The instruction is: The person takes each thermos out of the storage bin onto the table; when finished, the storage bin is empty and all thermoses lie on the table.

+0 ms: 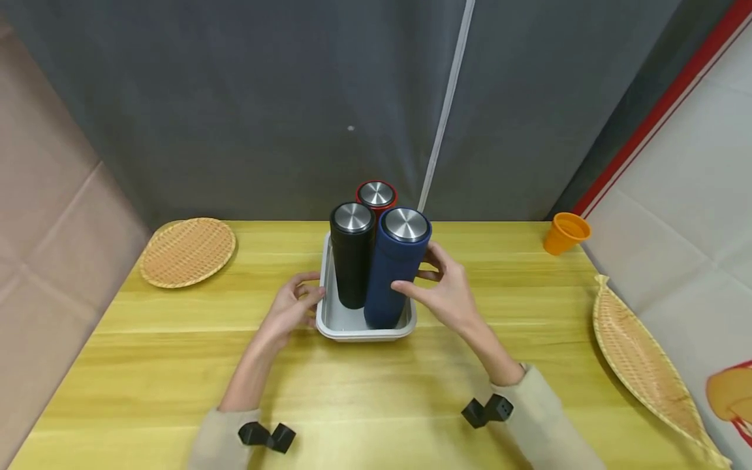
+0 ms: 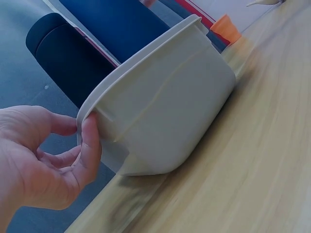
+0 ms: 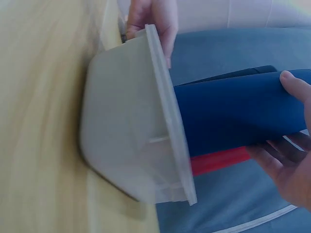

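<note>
I count three flasks in front of me: one black (image 1: 352, 261), one blue (image 1: 395, 267), one red (image 1: 376, 194) at twelve o'clock. One grey tub (image 1: 358, 326), two woven trays (image 1: 188, 251) (image 1: 643, 365), one orange cup (image 1: 565, 233) at two o'clock.

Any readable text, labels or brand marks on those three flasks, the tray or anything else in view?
None readable in any view.
The blue flask, the black flask and the red flask show plain sides and bare steel lids.
The grey plastic tray is unmarked.
The orange cup shows no print.
The printed picture at the right edge shows no letters.
</note>
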The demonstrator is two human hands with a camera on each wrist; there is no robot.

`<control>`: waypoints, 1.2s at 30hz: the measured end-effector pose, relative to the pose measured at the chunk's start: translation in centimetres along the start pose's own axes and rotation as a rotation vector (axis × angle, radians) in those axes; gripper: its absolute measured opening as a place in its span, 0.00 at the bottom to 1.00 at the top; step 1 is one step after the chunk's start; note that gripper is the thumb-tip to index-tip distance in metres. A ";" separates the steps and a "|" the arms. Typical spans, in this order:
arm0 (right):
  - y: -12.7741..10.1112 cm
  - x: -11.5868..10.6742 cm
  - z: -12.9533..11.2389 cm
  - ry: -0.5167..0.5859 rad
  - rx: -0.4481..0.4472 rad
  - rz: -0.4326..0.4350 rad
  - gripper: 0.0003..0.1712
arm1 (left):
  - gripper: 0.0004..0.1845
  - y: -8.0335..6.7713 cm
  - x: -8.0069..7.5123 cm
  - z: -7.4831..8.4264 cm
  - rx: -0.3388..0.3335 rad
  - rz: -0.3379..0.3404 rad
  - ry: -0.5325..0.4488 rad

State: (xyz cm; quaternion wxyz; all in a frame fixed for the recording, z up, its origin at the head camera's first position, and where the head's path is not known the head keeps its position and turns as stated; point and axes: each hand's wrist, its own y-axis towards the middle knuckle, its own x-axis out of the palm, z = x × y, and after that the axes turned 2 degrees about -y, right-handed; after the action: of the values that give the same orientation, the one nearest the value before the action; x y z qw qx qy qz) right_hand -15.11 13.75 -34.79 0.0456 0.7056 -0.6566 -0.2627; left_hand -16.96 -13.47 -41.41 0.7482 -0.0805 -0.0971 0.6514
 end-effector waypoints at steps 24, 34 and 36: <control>2.9 -6.2 -3.0 -0.007 -0.089 0.194 0.34 | 0.24 0.0 -0.3 0.0 0.025 -0.021 0.011; 2.7 -7.8 -0.3 -0.101 -0.002 0.249 0.35 | 0.24 0.2 -0.1 -0.1 0.032 -0.031 0.004; 2.7 -7.6 -0.1 -0.129 0.040 0.234 0.36 | 0.24 0.2 -0.1 -0.1 0.034 -0.034 0.006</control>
State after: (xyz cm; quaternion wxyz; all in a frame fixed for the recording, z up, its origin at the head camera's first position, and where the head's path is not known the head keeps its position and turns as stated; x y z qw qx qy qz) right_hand -17.54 20.57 -31.26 0.0195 0.6064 -0.7412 -0.2872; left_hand -17.16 -13.52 -41.58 0.7608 -0.0679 -0.0850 0.6398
